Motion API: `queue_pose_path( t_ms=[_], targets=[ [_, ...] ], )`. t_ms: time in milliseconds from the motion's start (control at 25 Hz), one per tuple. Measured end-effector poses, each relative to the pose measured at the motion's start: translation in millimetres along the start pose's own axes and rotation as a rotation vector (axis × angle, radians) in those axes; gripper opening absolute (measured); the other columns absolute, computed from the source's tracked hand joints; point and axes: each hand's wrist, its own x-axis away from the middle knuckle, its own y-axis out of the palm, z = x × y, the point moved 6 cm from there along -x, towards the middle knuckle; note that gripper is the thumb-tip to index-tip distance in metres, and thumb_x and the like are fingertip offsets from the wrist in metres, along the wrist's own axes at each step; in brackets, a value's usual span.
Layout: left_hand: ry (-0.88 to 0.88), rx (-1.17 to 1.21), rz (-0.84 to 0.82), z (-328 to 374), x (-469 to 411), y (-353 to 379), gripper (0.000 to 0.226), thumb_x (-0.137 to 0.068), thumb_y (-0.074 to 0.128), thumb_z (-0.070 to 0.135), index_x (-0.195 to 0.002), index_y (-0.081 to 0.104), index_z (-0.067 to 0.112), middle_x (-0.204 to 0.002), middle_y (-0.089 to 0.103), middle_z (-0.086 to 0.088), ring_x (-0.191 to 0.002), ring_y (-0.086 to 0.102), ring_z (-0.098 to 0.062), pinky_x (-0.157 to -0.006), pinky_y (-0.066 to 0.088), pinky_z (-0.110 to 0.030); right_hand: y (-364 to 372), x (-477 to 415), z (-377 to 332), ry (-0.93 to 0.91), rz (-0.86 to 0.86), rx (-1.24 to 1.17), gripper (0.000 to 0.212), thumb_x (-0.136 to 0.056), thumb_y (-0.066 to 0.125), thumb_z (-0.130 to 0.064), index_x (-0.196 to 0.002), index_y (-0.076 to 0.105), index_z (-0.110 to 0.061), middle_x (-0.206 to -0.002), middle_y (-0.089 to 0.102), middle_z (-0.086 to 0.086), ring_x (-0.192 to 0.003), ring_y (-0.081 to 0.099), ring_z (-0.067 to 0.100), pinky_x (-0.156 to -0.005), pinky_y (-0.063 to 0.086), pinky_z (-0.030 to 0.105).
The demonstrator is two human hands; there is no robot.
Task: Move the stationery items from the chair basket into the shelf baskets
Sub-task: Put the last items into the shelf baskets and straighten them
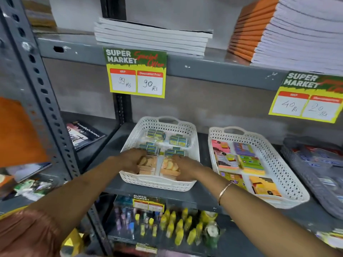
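Observation:
A white perforated basket (pixel 194 138) stands on the grey middle shelf. Its back half holds several clear packs of small blue-and-yellow boxes (pixel 178 141). Two stacks of orange flat packs (pixel 148 166) fill its front half. My left hand (pixel 132 158) grips the left orange stack, fingers curled over its top. My right hand (pixel 182 168) grips the right orange stack (pixel 169 166) in the same way. Both hands are inside the basket's front end. The chair basket is out of view.
A second white basket (pixel 291 175) with colourful sticky-note packs sits to the right, a grey basket (pixel 304 167) beyond it. Notebook stacks (pixel 152 37) lie on the shelf above, price tags (pixel 136 73) hang from its edge. Glue bottles (pixel 178 229) fill the shelf below.

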Motion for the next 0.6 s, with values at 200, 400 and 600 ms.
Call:
queue_pose_path(
  t_ms=[200,400,600],
  targets=[
    [0.056,-0.052,-0.018,-0.2,-1.8,1.2,0.059,-0.069,0.079,0.012,-0.12,0.05,0.012,-0.109,0.054,-0.003,-0.093,0.046,-0.014,-0.069,0.031,-0.019,1.3,0.5,0.9,0.01,0.005,-0.013,0.076,-0.078,0.066,-0.017,-0.14,0.023,-0.014,-0.131,0.051,0.017,-0.118,0.049,0.033,-0.092,0.048,0.04],
    [0.13,-0.16,0.016,0.4,-7.7,8.2,0.045,-0.085,0.064,0.02,-0.125,0.05,0.005,-0.112,0.057,-0.01,-0.096,0.057,-0.022,-0.087,0.047,-0.029,-0.5,-1.0,1.2,-0.007,-0.005,-0.015,0.077,-0.078,0.067,-0.015,-0.141,0.023,-0.016,-0.131,0.051,0.016,-0.116,0.05,0.032,-0.091,0.048,0.039],
    [0.099,-0.125,-0.05,3.2,-3.6,1.5,0.055,-0.073,0.076,0.011,-0.122,0.05,0.011,-0.122,0.055,-0.01,-0.1,0.051,-0.018,-0.082,0.041,-0.021,-0.4,-2.8,2.7,-0.009,-0.003,-0.007,0.078,-0.078,0.069,-0.016,-0.141,0.023,-0.017,-0.134,0.049,0.014,-0.119,0.049,0.031,-0.092,0.047,0.038]
  ],
)
